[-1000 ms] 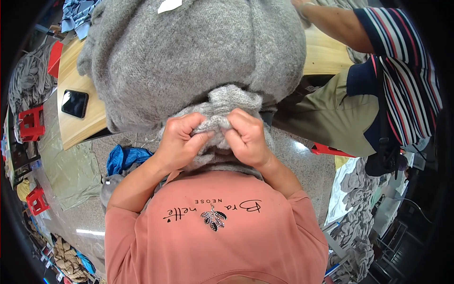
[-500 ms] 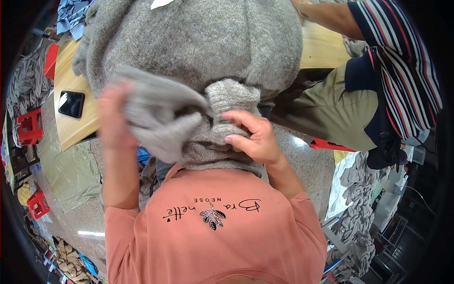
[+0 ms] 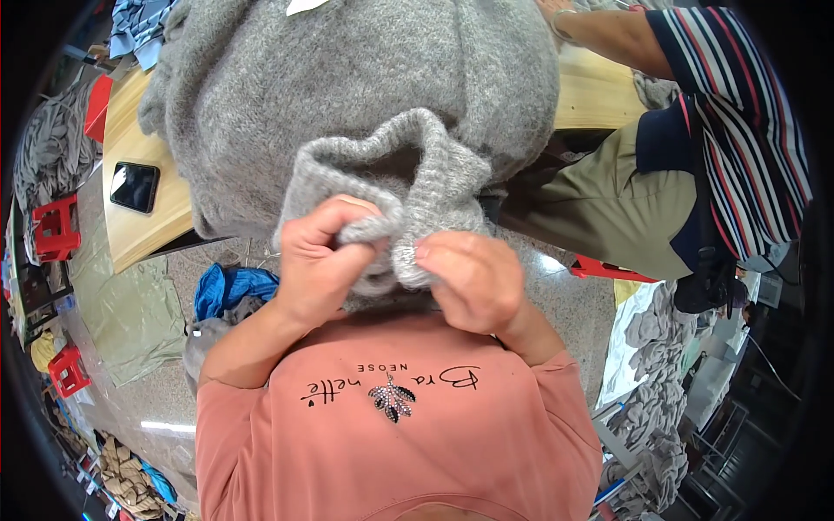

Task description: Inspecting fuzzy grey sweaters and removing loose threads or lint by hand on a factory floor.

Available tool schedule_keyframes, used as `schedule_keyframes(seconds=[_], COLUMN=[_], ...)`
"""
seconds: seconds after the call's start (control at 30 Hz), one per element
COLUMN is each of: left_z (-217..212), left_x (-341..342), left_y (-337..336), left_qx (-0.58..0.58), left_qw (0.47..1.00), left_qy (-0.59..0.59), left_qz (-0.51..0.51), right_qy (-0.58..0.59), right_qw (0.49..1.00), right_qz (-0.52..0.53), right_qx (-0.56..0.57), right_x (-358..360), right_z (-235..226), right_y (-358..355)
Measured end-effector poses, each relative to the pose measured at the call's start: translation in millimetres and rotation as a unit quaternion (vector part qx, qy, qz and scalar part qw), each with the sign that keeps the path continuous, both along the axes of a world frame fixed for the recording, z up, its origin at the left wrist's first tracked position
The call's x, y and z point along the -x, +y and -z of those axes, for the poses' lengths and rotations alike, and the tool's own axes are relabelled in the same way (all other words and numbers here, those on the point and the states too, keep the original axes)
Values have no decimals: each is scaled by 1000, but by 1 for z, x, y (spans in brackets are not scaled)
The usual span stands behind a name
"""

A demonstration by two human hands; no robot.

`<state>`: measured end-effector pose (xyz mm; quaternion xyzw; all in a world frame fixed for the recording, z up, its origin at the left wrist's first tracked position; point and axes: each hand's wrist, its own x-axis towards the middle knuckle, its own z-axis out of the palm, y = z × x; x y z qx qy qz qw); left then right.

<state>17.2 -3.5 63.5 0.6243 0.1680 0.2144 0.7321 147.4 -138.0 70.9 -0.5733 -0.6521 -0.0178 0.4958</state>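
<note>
Close in front of my chest, a grey knitted garment [image 3: 447,191] is held by its thick ribbed edge, which stands up in an open loop. My left hand [image 3: 326,256] is closed on the left part of that edge, thumb and fingers pinching a rolled fold. On the right part, my right hand [image 3: 476,276] pinches the ribbing between thumb and fingertips. The two hands are a short way apart. Behind them a large heap of grey knitwear [image 3: 347,78] bulges over the table, touching the garment; where one ends and the other begins is partly hidden.
A black phone [image 3: 135,187] lies on the wooden table [image 3: 139,239] at the left. To the right stands another person in a striped shirt [image 3: 738,130], an arm reaching to the heap. Red stools [image 3: 69,372], a blue bundle [image 3: 230,291] and grey garment piles [image 3: 651,382] surround me.
My left hand has come in from the far left toward my right hand, bringing the loose grey fabric with it. The ribbed edge is now raised and spread between both hands.
</note>
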Motion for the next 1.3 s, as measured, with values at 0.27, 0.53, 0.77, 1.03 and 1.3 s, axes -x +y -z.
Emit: schedule_keyframes(seconds=[0.27, 0.53, 0.77, 1.03, 1.3], left_z=[14, 8, 18, 22, 27], left_x=[1, 8, 20, 21, 22], left_y=[7, 16, 11, 20, 17], left_qx=[96, -124, -222, -437, -550], left_qw=[995, 991, 975, 895, 821], left_qy=[-14, -24, 17, -47, -73], left_qz=[39, 32, -11, -78, -135], right_qy=[-133, -35, 145, 167, 95], right_qw=[988, 999, 970, 956, 984], right_qz=[35, 0, -133, -58, 18], right_qx=[-73, -21, 143, 235, 152], right_x=[9, 7, -4, 8, 23], right_z=[22, 20, 9, 24, 33], right_y=[19, 30, 41, 50, 49])
